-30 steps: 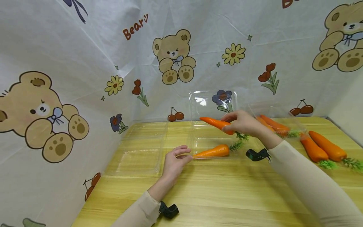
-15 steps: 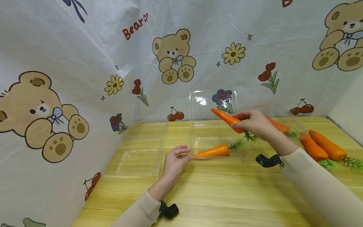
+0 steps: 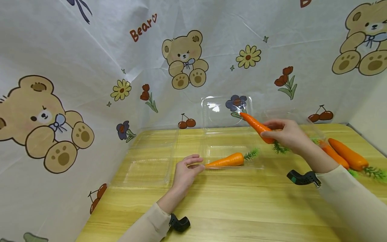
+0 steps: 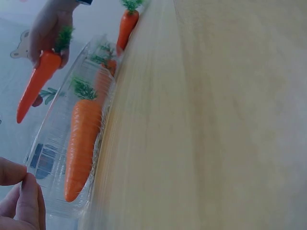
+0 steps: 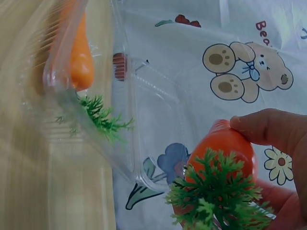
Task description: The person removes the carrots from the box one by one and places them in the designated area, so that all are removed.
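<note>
In the head view my right hand (image 3: 285,134) grips an orange carrot (image 3: 257,126) with a green leafy top, held in the air, its tip angled up to the left. Below and left of it a clear plastic container (image 3: 254,167) stands on the table with its lid (image 3: 208,114) raised at the back. One carrot (image 3: 226,160) lies inside along the front wall, its leaves at the right end. My left hand (image 3: 185,171) pinches the container's front left edge between thumb and finger, as the left wrist view shows at the rim (image 4: 32,155).
A second clear container (image 3: 169,161) stands open on the left. Behind my right forearm is another clear container (image 3: 317,131), partly hidden. Two carrots (image 3: 347,154) lie on the wooden table (image 3: 211,208) at the right. A bear-print cloth (image 3: 99,60) hangs behind.
My right hand has moved right with the carrot, away from above the middle container, and the carrot's tip points up more steeply. My left hand stays at the container's edge.
</note>
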A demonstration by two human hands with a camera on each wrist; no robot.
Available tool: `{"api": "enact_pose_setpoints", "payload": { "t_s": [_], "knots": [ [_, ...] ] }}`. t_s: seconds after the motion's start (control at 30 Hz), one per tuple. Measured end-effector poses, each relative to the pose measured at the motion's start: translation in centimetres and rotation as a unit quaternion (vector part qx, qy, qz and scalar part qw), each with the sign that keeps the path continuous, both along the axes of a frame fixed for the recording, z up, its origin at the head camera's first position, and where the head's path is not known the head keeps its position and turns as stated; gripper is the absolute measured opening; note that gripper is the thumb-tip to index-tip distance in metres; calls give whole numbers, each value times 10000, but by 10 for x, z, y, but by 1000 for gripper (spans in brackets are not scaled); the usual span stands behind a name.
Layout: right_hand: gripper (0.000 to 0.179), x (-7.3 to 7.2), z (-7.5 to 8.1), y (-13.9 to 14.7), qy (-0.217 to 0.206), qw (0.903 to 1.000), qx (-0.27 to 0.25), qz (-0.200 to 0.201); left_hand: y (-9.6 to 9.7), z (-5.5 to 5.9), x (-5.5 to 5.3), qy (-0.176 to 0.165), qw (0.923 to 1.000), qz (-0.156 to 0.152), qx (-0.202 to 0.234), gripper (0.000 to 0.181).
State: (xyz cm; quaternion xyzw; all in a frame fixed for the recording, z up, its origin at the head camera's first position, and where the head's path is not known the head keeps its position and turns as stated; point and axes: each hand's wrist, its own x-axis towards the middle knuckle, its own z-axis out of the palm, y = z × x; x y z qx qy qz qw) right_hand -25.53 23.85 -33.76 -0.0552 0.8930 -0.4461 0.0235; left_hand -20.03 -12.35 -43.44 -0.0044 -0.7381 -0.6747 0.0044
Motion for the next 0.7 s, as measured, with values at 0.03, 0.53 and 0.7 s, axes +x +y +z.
{"api": "enact_pose_setpoints", "payload": {
  "t_s": [0.03, 0.53, 0.7],
  "knots": [
    [59, 1, -1, 3, -19, 10000, 6, -31, 0, 0, 0, -8, 10000, 2, 11, 29],
    [66, 21, -5, 50, -47, 9990, 273, -361, 1, 1, 0, -59, 10000, 10, 57, 29],
    [68, 24, -4, 70, -96, 9983, 356, -458, 1, 1, 0, -40, 10000, 17, 79, 29]
  ]
}}
